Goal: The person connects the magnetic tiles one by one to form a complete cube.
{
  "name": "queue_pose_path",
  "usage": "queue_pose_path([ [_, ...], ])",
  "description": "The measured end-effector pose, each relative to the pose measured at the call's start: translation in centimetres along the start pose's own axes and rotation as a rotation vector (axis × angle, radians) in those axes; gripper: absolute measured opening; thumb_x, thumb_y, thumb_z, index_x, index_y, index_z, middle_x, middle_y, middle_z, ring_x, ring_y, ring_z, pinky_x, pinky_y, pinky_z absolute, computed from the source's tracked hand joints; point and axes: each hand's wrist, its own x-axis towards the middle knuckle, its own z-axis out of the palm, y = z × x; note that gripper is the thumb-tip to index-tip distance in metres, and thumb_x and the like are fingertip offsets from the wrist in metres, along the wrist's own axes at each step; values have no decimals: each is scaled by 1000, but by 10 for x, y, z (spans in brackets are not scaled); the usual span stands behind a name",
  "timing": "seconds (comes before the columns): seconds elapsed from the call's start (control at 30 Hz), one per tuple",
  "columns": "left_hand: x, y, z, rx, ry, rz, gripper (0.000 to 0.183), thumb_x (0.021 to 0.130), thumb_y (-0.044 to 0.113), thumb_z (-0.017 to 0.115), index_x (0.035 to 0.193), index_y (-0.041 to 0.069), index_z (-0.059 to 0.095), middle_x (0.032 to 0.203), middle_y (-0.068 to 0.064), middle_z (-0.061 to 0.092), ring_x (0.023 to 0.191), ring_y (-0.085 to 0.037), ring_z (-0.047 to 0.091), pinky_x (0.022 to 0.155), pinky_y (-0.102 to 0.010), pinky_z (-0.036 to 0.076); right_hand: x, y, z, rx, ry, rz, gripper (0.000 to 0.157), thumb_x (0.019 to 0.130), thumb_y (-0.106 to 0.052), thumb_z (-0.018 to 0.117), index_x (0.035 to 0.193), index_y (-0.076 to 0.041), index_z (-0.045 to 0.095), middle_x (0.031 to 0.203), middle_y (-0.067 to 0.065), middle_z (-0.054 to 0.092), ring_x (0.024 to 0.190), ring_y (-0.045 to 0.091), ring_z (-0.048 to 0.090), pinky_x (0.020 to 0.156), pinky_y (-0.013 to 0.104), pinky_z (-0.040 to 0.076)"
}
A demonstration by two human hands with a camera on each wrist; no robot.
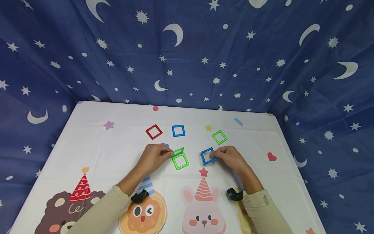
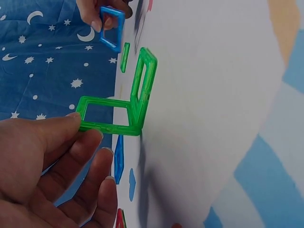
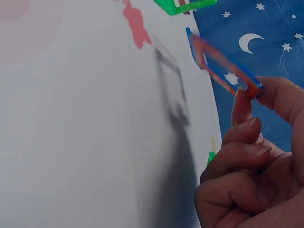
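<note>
My left hand (image 1: pixel 155 156) pinches one green square magnetic tile (image 2: pixel 108 128) between thumb and forefinger, the other fingers loosely bent. That tile is joined along one edge to a second green square tile (image 2: pixel 150 78), the two at an angle like an open hinge. To the right, my right hand (image 1: pixel 232 158) holds a blue square tile (image 1: pixel 210 162) by its edge between thumb and fingertips. The blue tile is apart from the green pair and casts a shadow on the cloth in the right wrist view, where it looks blurred.
Farther back lie a red square tile (image 1: pixel 149 135), another blue square tile (image 1: pixel 179 136) and another green square tile (image 1: pixel 216 140). The white tablecloth (image 1: pixel 122 143) has printed cartoon animals near the front. A dark blue curtain (image 1: pixel 193 84) with moons and stars stands behind the table.
</note>
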Motion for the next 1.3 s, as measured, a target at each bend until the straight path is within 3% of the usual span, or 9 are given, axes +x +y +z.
queue_pose_path([
  [0.17,0,1,1,-17,-9,-6,7,91,23,79,95,19,82,81,10,71,73,-8,58,64,-21,50,0,-6,3,145,-82,5,28,91,-30,75,86,-2,74,61,-3,40,56,15,36,51,25,28],
  [0.3,0,2,3,-34,-8,-12,6,90,23,80,94,19,82,80,10,70,73,-8,58,64,-21,50,1,-10,7,190,-122,-9,26,93,-27,74,85,-2,72,58,-3,37,51,14,33,48,25,25],
  [0.87,-1,-8,15,-155,43,-68,8,90,24,80,95,18,82,87,7,77,77,-6,65,70,-23,53,3,-23,23,192,-194,-30,28,91,-28,77,94,0,76,60,-3,41,55,16,36,49,24,27],
  [1.1,-2,-8,14,-186,37,-84,9,90,25,80,95,18,82,87,7,77,77,-7,65,69,-23,53,1,-24,24,186,-210,-76,32,91,-29,77,91,2,74,59,-1,40,56,18,36,49,25,27],
  [1.3,-2,-9,15,-200,28,-85,9,90,25,80,96,18,82,87,6,77,78,-8,65,69,-23,53,2,-27,27,175,-218,-70,28,91,-30,77,85,-3,73,60,-2,39,56,16,36,51,24,28],
])
